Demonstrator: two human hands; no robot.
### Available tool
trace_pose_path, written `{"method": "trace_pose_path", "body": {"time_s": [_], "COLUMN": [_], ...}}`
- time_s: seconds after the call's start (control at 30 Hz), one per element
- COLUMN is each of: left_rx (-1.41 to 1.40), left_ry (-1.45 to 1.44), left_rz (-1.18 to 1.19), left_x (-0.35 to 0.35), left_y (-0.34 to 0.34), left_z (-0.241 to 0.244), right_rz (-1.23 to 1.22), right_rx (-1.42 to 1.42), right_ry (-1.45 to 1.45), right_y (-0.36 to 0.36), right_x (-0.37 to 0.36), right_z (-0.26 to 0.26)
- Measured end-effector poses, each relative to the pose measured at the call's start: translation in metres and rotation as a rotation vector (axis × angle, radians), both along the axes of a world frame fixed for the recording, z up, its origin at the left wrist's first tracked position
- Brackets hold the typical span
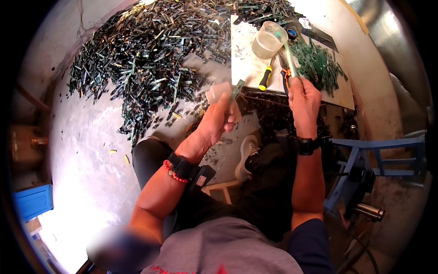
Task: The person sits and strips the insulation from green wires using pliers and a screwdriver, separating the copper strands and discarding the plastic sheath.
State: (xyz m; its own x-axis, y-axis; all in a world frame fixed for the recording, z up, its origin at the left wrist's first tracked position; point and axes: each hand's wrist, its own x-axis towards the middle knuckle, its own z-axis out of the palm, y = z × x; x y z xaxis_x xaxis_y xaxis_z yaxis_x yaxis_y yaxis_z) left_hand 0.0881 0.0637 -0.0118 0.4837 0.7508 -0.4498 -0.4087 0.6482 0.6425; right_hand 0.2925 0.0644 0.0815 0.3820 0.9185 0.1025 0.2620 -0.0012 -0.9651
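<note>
My left hand pinches a narrow green circuit board strip together with a flat pinkish piece, which may be card or cloth. My right hand grips the lower end of a pale stick-like handle, probably a brush. Its greenish, blurred far end reaches into a translucent plastic tub. Below the tub, a yellow-and-black screwdriver lies on the white board. Orange-and-black handled pliers lie just left of my right hand. A pile of green strips rests to the right.
A large heap of dark strips spreads over the floor on the left. Behind the tub are a blue round object and a dark flat plate. A blue metal frame stands at right, near a shiny metal cylinder.
</note>
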Motion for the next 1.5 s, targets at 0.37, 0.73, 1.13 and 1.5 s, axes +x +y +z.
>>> {"method": "trace_pose_path", "body": {"time_s": [0.37, 0.73, 1.13, 1.5], "left_rx": [-0.088, -0.11, -0.157, -0.194], "left_ry": [-0.026, -0.005, -0.018, -0.035], "left_rz": [0.009, 0.022, 0.062, 0.065], "left_x": [0.014, 0.028, 0.028, 0.028], "left_y": [0.013, 0.021, 0.024, 0.026], "left_z": [-0.001, -0.005, -0.005, 0.0], "right_rz": [0.047, 0.082, 0.136, 0.362], "right_rx": [-0.038, 0.03, -0.197, -0.342], "right_ry": [0.036, 0.058, 0.259, -0.246], "right_y": [0.005, 0.005, -0.02, -0.022], "right_x": [-0.002, -0.002, 0.026, 0.039], "right_z": [-0.006, 0.002, 0.006, -0.024]}}
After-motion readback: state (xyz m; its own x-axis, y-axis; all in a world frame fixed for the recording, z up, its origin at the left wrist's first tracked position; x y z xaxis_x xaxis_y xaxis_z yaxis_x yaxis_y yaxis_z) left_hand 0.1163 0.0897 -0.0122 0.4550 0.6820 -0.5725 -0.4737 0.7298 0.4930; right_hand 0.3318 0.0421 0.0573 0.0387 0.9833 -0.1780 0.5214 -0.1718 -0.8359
